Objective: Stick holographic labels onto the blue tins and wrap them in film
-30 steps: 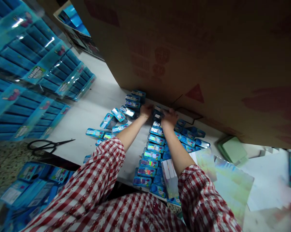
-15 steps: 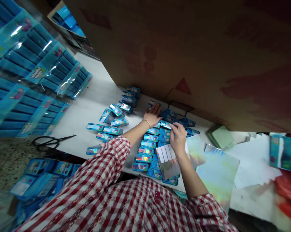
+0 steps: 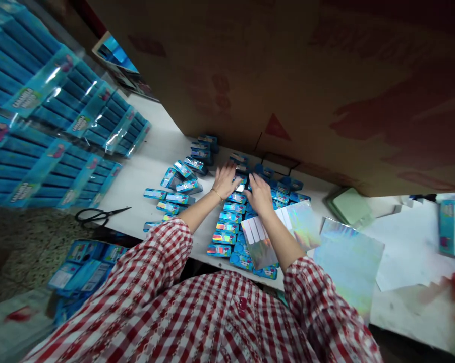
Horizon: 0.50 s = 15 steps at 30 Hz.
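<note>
Several small blue boxes stand in columns on the white table, many with a shiny sticker strip on top, such as this blue box (image 3: 224,237). My left hand (image 3: 224,182) lies at the far end of the left column, fingers stretched out. Across from it my right hand (image 3: 259,193) has its fingers extended, the tips beside a box (image 3: 241,182) between the two hands. Neither hand is wrapped round anything. Under my right forearm a silvery sticker sheet (image 3: 263,254) with pale blank slots lies over some boxes.
A large cardboard carton (image 3: 227,75) rises behind the boxes. Wrapped blue packs (image 3: 53,131) are stacked on the left, with black scissors (image 3: 99,216) near the table edge. A holographic sheet (image 3: 348,262), white papers (image 3: 409,247) and a green container (image 3: 349,207) lie right.
My right hand has moved left from its pinch over a box's top, and its fingers have straightened. My left hand has shifted slightly left and nearer, uncovering boxes behind it.
</note>
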Tool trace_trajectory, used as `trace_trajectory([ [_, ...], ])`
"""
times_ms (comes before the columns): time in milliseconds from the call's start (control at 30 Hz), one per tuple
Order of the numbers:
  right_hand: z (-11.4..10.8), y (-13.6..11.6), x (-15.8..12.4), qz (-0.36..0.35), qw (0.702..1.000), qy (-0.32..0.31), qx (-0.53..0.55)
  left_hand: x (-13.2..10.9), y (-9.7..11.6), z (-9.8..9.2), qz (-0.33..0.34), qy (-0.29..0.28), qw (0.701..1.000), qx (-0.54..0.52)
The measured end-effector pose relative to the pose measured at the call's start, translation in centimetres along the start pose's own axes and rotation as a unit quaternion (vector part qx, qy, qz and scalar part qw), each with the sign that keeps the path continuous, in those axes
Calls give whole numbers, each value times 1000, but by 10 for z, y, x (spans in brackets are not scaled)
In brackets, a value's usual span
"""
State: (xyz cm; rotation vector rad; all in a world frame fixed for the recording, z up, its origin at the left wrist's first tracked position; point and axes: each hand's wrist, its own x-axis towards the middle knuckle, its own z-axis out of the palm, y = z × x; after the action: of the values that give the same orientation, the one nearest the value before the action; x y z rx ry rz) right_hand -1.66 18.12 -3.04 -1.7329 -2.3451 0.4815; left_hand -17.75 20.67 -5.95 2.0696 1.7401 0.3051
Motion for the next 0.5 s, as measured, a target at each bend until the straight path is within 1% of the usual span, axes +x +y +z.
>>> trace_trajectory([
  [67, 2, -2, 30, -29, 998, -46, -18, -23, 1, -5, 5, -23, 1000, -10],
  [133, 5, -1, 55, -58, 994, -91, -29, -52, 4, -4, 26, -56, 998, -2],
  [200, 10, 4, 69, -86, 987, -131, -42, -82, 9, 3, 38, -67, 997, 24],
  [267, 17, 11, 75, -115, 979, -155, -61, -107, 14, 14, 41, -82, 995, 48],
  [300, 20, 14, 75, -133, 976, -156, -71, -116, 17, 19, 39, -88, 994, 57],
  [367, 27, 19, 71, -167, 973, -134, -89, -128, 21, 29, 31, -91, 993, 65],
  [433, 33, 20, 65, -183, 973, -100, -101, -132, 22, 35, 23, -80, 994, 67],
  [500, 38, 17, 61, -178, 975, -78, -106, -133, 21, 37, 19, -69, 995, 66],
])
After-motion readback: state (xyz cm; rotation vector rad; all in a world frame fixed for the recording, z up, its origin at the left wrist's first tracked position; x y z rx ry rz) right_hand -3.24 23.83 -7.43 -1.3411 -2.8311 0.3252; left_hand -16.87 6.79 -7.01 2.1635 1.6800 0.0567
